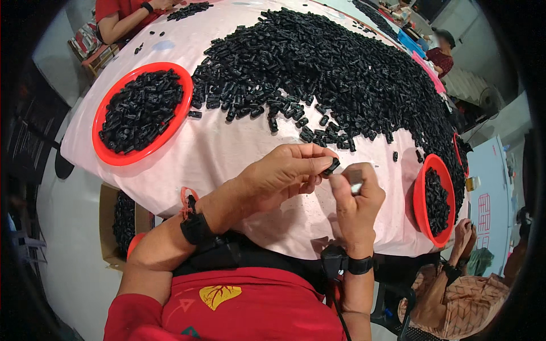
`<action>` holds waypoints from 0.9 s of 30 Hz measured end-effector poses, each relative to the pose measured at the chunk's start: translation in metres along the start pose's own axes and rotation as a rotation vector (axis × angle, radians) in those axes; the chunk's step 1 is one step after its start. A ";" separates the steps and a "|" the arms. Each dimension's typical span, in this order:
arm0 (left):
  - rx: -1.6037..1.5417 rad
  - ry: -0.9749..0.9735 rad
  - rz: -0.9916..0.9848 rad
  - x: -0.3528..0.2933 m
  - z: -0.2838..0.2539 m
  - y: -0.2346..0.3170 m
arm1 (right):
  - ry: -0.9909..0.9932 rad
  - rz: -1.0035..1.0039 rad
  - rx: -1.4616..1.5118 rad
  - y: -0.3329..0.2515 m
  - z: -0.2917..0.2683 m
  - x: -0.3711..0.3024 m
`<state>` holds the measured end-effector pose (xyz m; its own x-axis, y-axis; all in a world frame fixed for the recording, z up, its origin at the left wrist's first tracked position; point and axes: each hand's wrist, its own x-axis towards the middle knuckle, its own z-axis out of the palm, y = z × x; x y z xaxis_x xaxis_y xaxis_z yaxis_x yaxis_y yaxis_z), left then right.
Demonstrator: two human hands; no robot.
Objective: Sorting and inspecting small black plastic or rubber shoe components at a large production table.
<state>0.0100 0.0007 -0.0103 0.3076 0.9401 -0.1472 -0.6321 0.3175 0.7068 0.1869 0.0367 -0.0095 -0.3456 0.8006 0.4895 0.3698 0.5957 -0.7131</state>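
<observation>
Above the near edge of the pink-covered table, my left hand (278,173) pinches a small black plastic part (332,166) between thumb and fingertips. My right hand (358,207) is closed just right of it, its thumb tip close to the part. A small, shiny, flat silvery piece (355,182) shows between the curled fingers and thumb; its kind cannot be made out. Beyond my hands spreads a large heap of similar black plastic parts (318,62), with loose ones along its near edge.
A red basin (186,108) of black parts stands at the left, and a second red basin (421,199) at the right edge. A cardboard box (109,221) holding black parts is below left. Other people sit around the table (227,150), one close at the right.
</observation>
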 end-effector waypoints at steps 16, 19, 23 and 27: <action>0.075 -0.049 0.136 0.001 -0.001 0.001 | 0.092 0.045 0.182 -0.007 0.008 0.000; 0.091 -0.046 0.146 0.002 -0.002 0.000 | 0.054 0.042 0.130 -0.011 0.007 -0.002; 0.122 -0.038 0.137 0.004 -0.005 -0.001 | 0.046 -0.017 0.067 -0.018 0.005 0.001; 0.129 -0.073 0.142 0.003 -0.005 0.000 | -0.062 0.071 -0.008 -0.014 -0.005 0.002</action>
<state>0.0079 0.0043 -0.0143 0.2757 0.9612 0.0073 -0.5781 0.1598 0.8002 0.1852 0.0300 0.0041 -0.3710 0.8351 0.4061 0.4016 0.5386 -0.7407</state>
